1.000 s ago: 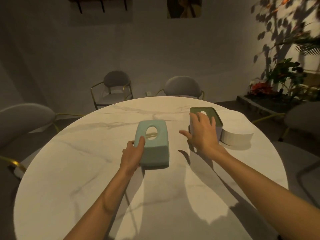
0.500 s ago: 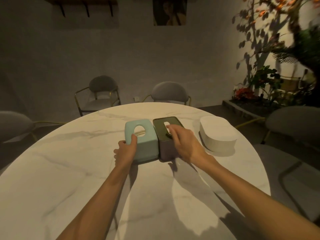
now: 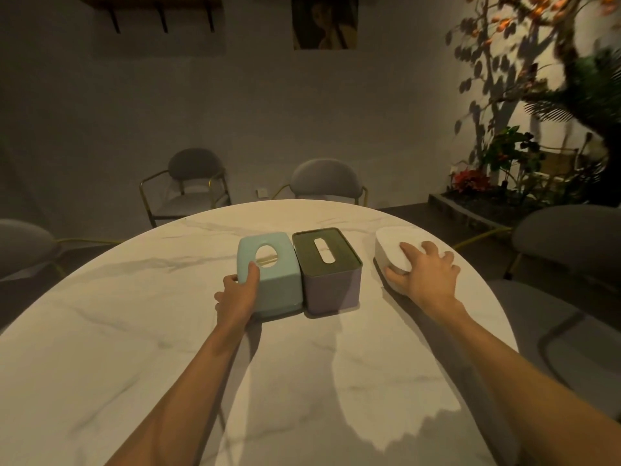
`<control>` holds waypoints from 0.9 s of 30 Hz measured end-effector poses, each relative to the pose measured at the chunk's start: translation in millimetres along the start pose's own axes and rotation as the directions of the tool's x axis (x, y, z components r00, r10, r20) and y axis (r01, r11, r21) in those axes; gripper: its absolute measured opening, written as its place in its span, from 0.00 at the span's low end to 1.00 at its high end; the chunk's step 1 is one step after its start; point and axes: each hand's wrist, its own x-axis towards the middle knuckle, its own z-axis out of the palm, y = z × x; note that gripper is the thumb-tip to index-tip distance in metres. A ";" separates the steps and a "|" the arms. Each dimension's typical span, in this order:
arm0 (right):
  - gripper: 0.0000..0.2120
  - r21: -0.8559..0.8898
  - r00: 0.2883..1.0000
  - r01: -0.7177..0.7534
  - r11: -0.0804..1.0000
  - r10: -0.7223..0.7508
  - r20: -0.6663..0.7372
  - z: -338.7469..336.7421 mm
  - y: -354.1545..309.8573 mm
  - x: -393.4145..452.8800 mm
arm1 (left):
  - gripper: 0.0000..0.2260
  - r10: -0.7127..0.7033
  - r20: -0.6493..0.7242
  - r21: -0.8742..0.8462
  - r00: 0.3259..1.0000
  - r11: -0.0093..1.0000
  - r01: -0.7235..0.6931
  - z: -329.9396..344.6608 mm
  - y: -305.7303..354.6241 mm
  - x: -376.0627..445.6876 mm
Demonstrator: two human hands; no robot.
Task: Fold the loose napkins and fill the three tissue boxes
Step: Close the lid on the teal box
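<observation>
I had the left hand point(image 3: 237, 294) gripping the near left corner of the pale mint-green plastic tissue box with the oval opening point(image 3: 268, 274), thumb laid on its top, fingers curled round its side. Touching that box on its right stood the lilac rectangular tissue box with the dark olive lid and narrow slot point(image 3: 331, 274). Both sat on the round white marble table point(image 3: 134, 331). My right hand point(image 3: 423, 274) lay spread over the low white oval tissue box point(image 3: 391, 247), set apart to the right, thumb against its near wall and fingers draped over its top. Grey upholstered chairs with brass frames point(image 3: 324, 179) stood behind the table.
</observation>
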 end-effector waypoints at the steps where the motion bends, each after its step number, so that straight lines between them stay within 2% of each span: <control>1: 0.32 0.168 0.999 -0.014 0.986 0.020 -0.032 -2.1 -3.1 -1.3 | 0.32 0.000 0.005 0.001 1.000 1.000 0.000 -0.1 -0.4 0.6; 2: 0.29 0.387 0.996 -0.062 0.920 0.081 -0.032 -7.2 -6.9 -3.4 | 0.32 0.001 0.013 -0.004 1.000 1.000 -0.001 -0.2 -1.5 1.9; 3: 0.26 0.628 0.984 -0.165 0.761 0.173 0.050 -14.9 -11.6 -3.8 | 0.34 -0.001 0.025 -0.015 1.000 1.000 0.002 -1.0 -1.2 1.7; 4: 0.23 0.812 0.942 -0.329 0.483 0.230 0.245 -22.3 -14.5 -1.1 | 0.37 -0.005 0.038 -0.023 0.999 1.000 0.006 -1.7 -1.5 2.2; 5: 0.22 0.850 0.862 -0.502 0.163 0.170 0.477 -29.6 -15.4 1.4 | 0.40 -0.011 0.048 -0.028 0.999 1.000 0.012 -2.7 -1.3 1.7; 6: 0.23 0.785 0.783 -0.615 -0.070 0.058 0.619 -34.6 -14.0 2.8 | 0.41 -0.011 0.056 -0.035 0.998 0.999 0.013 -3.2 -1.5 1.9; 7: 0.23 0.727 0.738 -0.664 -0.176 0.005 0.675 -36.2 -11.1 4.7 | 0.41 -0.012 0.064 -0.042 0.998 0.999 0.015 -4.3 -1.3 1.9; 8: 0.23 0.715 0.723 -0.677 -0.173 0.027 0.691 -34.3 -8.2 8.4 | 0.41 -0.010 0.070 -0.047 0.997 0.999 0.013 -4.8 -0.6 1.3; 9: 0.23 0.742 0.734 -0.664 -0.088 0.109 0.670 -29.5 -4.9 12.3 | 0.41 -0.010 0.077 -0.044 0.997 0.999 0.013 -5.4 0.5 -0.1; 11: 0.22 0.795 0.802 -0.578 0.181 0.304 0.514 -16.3 -0.8 16.8 | 0.41 -0.015 0.091 -0.035 0.996 0.999 0.018 -5.9 -0.4 0.8; 12: 0.24 0.798 0.849 -0.509 0.321 0.340 0.405 -9.8 -0.2 16.5 | 0.41 -0.016 0.098 -0.038 0.995 0.999 0.020 -6.3 -1.5 2.1; 14: 0.26 0.739 0.925 -0.372 0.561 0.288 0.247 4.1 1.4 13.7 | 0.43 -0.009 0.100 -0.041 0.995 0.999 0.013 -7.4 -5.1 6.5; 15: 0.26 0.708 0.949 -0.314 0.633 0.229 0.217 9.6 0.8 10.3 | 0.44 -0.001 0.102 -0.041 0.995 0.999 0.005 -7.9 -6.1 7.8; 18: 0.23 0.672 0.972 -0.227 0.705 0.125 0.198 24.5 -4.3 6.1 | 0.43 0.040 0.117 -0.042 0.992 0.999 -0.035 -9.7 -9.8 11.9; 21: 0.22 0.648 0.982 -0.181 0.740 0.094 0.166 31.9 -13.6 4.8 | 0.36 0.085 0.128 -0.066 0.988 0.995 -0.077 -17.1 -4.8 8.7; 27: 0.23 0.615 0.986 -0.092 0.783 -0.012 0.164 43.4 -34.4 -7.6 | 0.22 0.059 0.143 -0.054 0.988 0.997 -0.052 -57.2 -8.4 15.5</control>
